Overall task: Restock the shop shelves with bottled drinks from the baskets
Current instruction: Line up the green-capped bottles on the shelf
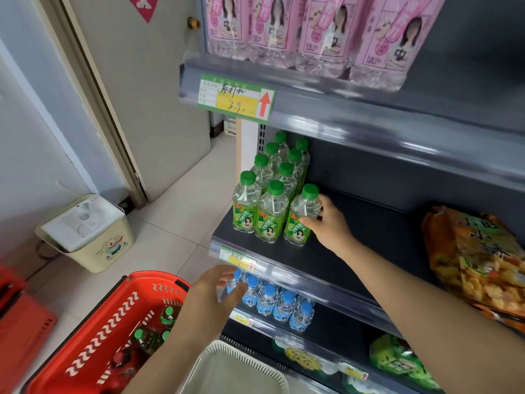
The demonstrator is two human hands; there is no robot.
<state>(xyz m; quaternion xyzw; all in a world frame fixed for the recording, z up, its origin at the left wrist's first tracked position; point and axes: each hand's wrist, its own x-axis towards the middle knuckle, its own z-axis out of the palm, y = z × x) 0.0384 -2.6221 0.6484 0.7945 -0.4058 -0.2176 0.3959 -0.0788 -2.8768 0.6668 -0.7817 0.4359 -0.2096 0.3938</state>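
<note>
My right hand (329,223) grips a green-capped bottle (302,216) that stands upright on the dark middle shelf (341,268), at the right end of the front row. Several matching green-label bottles (268,191) stand in rows to its left and behind. My left hand (216,297) hovers with relaxed fingers and holds nothing, between the shelf edge and the red basket (93,345). The basket sits on the floor at lower left with a few green-capped bottles (153,334) lying inside.
Pink-label bottles (312,32) fill the top shelf. Blue-capped bottles (272,300) stand on the shelf below. Snack bags (477,260) lie at the right of the middle shelf. A white basket (241,368) sits at bottom centre, a cream bin (88,234) by the door.
</note>
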